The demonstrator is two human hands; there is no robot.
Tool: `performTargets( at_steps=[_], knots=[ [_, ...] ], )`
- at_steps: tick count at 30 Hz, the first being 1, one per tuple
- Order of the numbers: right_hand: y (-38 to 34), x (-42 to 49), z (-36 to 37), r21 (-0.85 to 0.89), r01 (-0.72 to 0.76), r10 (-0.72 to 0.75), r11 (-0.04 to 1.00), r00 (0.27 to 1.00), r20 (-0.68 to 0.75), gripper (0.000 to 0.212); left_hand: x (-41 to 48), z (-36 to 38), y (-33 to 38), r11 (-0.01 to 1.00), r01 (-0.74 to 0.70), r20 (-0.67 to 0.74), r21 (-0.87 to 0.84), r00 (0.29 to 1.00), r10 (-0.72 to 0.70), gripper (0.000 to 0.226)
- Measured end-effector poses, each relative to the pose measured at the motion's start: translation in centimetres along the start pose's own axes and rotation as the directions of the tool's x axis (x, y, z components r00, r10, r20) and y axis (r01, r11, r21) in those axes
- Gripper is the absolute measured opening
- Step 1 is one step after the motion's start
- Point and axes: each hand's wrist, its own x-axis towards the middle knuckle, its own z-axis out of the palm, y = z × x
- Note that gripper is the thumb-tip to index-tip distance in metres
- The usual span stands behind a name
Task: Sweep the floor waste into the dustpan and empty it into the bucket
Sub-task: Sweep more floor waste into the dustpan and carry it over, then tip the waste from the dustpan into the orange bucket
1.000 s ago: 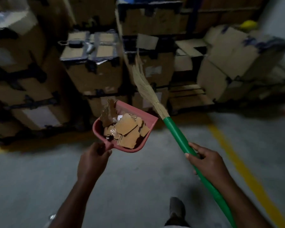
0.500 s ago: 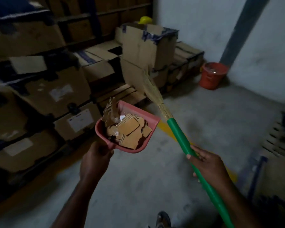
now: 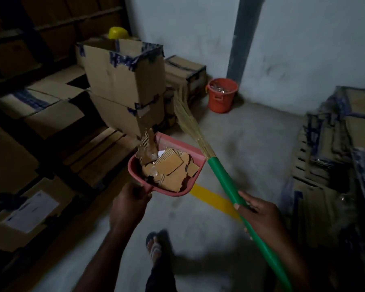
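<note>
Head view:
- The left grip (image 3: 131, 205) is curled round the handle of the pink dustpan (image 3: 178, 145). The handle itself is hidden inside the fingers.
- The dustpan is held up off the floor (image 3: 230, 148), just ahead of the left grip, with its open mouth facing away from the person.
- Torn cardboard scraps (image 3: 171, 172) fill the pan. One ragged piece stands up above its left rim.
- The right grip (image 3: 259, 216) is wrapped round the green handle of the broom (image 3: 223, 178), thumb on top, about midway along the visible shaft.
- The broom slants up and to the left from that grip. Its straw bristles (image 3: 185, 116) pass just beside the dustpan's right corner and point toward the back of the room.
- The orange bucket (image 3: 221, 98) stands on the floor in the corner against the pale wall (image 3: 303, 49), well apart from both grips and beyond the bristle tips. Something glints inside it; what it is cannot be told.
- Taped cardboard boxes (image 3: 122, 76) are stacked on the left, and flattened cartons (image 3: 335, 154) are piled on the right.
- A yellow line (image 3: 211, 199) crosses the floor between the grips, and a sandalled foot (image 3: 155, 247) shows below, blurred.
</note>
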Motion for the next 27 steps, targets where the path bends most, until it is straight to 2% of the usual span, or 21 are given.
performTargets(
  at_steps=[6,10,15,18,21,24,27],
  knots=[
    [-1.9,11.4,0.8,-0.053,-0.05,0.047,0.997,0.998,-0.052,0.045,12.7,3.9,4.6,0.998,-0.043,0.029,-0.052,0.999,0.045,0.035],
    [-4.0,20.0,1.5,-0.039,-0.109,0.106,0.993,0.991,-0.085,0.043,22.4,5.5,8.7,0.994,-0.063,0.132,-0.092,0.988,0.075,0.032],
    [-6.4,29.9,1.5,-0.005,-0.155,0.151,0.988,0.974,-0.17,0.042,33.7,8.1,15.4,0.987,-0.145,0.232,-0.063,0.96,0.156,0.024],
    [-6.9,34.8,0.9,0.116,-0.212,0.233,0.97,0.946,-0.224,0.039,39.0,11.0,19.2,0.987,-0.16,0.257,-0.034,0.953,0.163,0.03],
    [-7.5,40.4,-0.2,0.24,-0.246,0.306,0.939,0.916,-0.259,0.039,44.7,15.0,22.8,0.98,-0.196,0.301,-0.039,0.933,0.199,0.025],
    [-7.6,47.6,-1.8,0.278,-0.268,0.346,0.922,0.894,-0.286,0.039,50.5,19.6,26.3,0.982,-0.187,0.33,-0.033,0.925,0.187,0.025],
    [-7.4,56.4,-4.0,0.286,-0.279,0.362,0.917,0.883,-0.297,0.037,56.4,24.7,30.3,0.985,-0.154,0.326,-0.077,0.93,0.171,0.037]
  ],
)
